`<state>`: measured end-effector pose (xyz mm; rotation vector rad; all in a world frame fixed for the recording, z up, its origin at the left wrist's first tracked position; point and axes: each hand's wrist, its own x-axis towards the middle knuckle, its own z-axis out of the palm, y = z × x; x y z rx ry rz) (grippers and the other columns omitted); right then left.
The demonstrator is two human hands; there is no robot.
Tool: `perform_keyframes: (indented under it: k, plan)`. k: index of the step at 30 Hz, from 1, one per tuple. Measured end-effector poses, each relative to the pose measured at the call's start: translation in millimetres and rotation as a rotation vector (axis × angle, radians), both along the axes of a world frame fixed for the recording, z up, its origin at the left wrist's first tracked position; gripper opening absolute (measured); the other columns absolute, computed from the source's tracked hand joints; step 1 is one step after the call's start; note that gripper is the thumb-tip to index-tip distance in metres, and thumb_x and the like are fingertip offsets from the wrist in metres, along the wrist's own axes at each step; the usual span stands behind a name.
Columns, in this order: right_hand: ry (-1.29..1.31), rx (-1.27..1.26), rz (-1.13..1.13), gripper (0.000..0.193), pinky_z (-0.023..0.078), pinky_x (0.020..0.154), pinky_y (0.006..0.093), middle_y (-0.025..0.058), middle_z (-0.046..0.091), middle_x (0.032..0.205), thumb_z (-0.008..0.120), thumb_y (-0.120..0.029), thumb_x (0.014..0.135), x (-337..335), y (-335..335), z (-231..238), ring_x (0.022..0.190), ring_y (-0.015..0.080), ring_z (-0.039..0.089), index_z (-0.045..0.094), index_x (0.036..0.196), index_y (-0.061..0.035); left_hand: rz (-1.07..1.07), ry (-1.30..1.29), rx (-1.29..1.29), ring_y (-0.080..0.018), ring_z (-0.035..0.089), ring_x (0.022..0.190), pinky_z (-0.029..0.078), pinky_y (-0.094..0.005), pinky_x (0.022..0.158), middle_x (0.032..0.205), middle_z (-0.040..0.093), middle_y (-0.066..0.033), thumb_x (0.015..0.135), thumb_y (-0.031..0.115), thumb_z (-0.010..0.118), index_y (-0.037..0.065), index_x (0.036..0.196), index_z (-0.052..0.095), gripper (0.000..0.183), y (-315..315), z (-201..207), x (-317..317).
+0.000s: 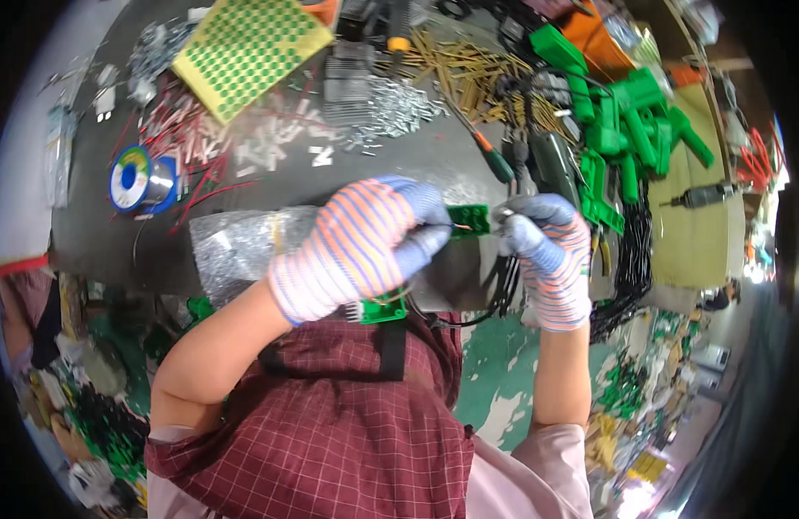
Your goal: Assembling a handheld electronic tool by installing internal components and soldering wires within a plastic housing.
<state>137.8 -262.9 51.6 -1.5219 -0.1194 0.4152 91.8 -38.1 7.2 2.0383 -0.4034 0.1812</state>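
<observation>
Both my hands wear striped knit gloves with blue-grey fingertips. My left hand (pixel 369 233) is closed in a pinch on a thin wire, whose copper-coloured tip (pixel 461 227) sticks out past the fingers. Between the hands lies a small green plastic part (pixel 470 219). My right hand (pixel 551 251) is closed just to the right of it, its thumb and finger pressed together; what they hold is too small to make out. Black cables (pixel 503 281) hang below the right fingers. Under my left wrist, near the table edge, sits another green piece (pixel 384 310) with white prongs beside it.
A clear plastic bag (pixel 231 246) and a solder spool (pixel 163 180) lie left. Farther back are red-wired white connectors (pixel 188 130), a yellow sheet with green dots (pixel 248 56), metal pins (pixel 399 108) and brass strips (pixel 469 69). Green housings (pixel 629 121) and a screwdriver (pixel 490 156) lie right.
</observation>
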Motion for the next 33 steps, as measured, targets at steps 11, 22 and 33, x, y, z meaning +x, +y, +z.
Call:
perform_keyframes:
  k: [11, 22, 33]
  plan:
    - [0.048, -0.076, 0.061, 0.019, 0.051, 0.069, 0.0238, 0.0049, 0.071, 0.086, 0.076, -0.006, 0.081, -8.0, -5.8, -18.9, 0.075, 0.0085, 0.064, 0.07, 0.098, 0.0002, 0.038, 0.109, -0.058, -0.0324, 0.067, 0.094, 0.05, -0.0409, 0.09, 0.086, 0.068, -0.0125, 0.08, 0.01, 0.073, 0.004, 0.089, 0.067, 0.012, -5.7, 12.5, -4.6]
    - [0.085, -0.076, 0.051, 0.023, 0.048, 0.059, 0.0228, 0.0039, 0.068, 0.082, 0.076, -0.007, 0.083, -8.3, 7.0, -10.8, 0.066, 0.0082, 0.06, 0.064, 0.102, -0.0014, 0.028, 0.081, -0.062, -0.0318, 0.067, 0.091, 0.05, -0.0413, 0.093, 0.085, 0.068, -0.0117, 0.079, 0.01, 0.073, 0.005, 0.088, 0.067, 0.012, -2.5, 9.8, -4.0]
    - [0.089, -0.113, 0.073, 0.022, 0.049, 0.059, 0.0232, 0.0041, 0.068, 0.081, 0.075, -0.004, 0.082, -9.0, 10.1, -10.9, 0.066, 0.0087, 0.061, 0.065, 0.101, -0.0009, 0.025, 0.052, -0.043, -0.0327, 0.066, 0.083, 0.05, -0.0423, 0.093, 0.083, 0.067, -0.0122, 0.079, 0.011, 0.073, 0.005, 0.087, 0.066, 0.012, -2.9, 6.2, -3.1]
